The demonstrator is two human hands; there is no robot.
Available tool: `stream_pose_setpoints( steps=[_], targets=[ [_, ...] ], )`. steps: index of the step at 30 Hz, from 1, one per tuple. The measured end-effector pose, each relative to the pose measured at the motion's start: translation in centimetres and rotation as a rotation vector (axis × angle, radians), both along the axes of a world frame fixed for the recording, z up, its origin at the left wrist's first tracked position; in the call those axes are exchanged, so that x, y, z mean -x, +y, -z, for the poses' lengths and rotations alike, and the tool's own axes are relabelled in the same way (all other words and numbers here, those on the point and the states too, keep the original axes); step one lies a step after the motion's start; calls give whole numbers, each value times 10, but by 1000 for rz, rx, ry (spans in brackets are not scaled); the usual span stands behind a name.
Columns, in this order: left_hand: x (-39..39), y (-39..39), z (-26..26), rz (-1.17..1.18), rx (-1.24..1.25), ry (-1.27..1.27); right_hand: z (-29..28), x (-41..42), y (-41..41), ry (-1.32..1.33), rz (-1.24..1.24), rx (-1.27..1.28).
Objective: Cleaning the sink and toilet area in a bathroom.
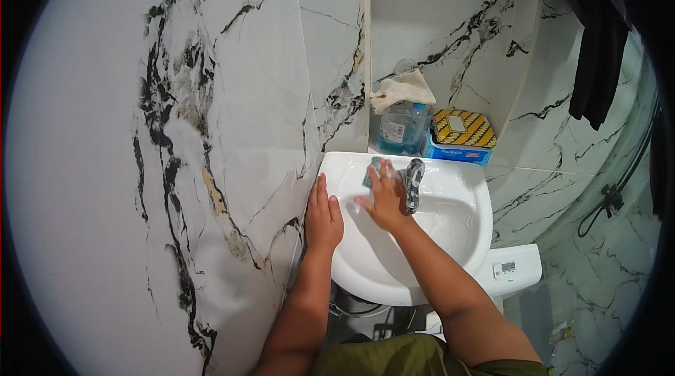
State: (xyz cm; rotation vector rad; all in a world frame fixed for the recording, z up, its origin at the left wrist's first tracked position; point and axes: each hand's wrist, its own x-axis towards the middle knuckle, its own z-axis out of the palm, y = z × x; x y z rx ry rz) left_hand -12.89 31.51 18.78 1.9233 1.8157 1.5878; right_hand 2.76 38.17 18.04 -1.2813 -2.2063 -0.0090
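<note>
A white ceramic washbasin [369,265] is in front of me, with its faucet [414,186] rising from the back deck. My left hand [323,220] lies along the basin's left rim, fingers stretched forward and holding nothing. Under the fingers of my right hand [387,194], a blue-green cleaning pad [375,166] is pressed on the back deck, just left of the faucet. Most of the pad is hidden by the fingers, and the hand is slightly blurred. Wet streaks show inside the bowl.
Behind the basin, a wall niche holds bottles of blue liquid [403,131], a cream cloth [406,90] draped over them, and a tissue pack [460,136]. The marbled wall [253,112] stands close on the left. A toilet tank [514,270] is at right. Dark cloth [598,60] hangs at upper right.
</note>
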Motion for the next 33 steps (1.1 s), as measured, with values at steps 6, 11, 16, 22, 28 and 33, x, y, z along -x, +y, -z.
stream_pose_setpoints(
  steps=[6, 11, 16, 22, 28, 33],
  targets=[
    [2, 2, 7, 6, -38, -2, -15, 54, 16, -39, 22, -5],
    [6, 2, 6, 23, -41, -37, 5, 53, -17, 2, -284, -72],
    [3, -1, 0, 28, -26, -74, 2, 16, -7, 45, 19, -87],
    [0, 1, 1, 28, -37, -73, -18, 58, 19, -14, 63, -38],
    [4, 0, 3, 14, -39, -68, -2, 51, -4, 13, -312, -56],
    [3, 0, -2, 13, -23, -32, 3, 1, 7, 58, 33, -64]
  ],
)
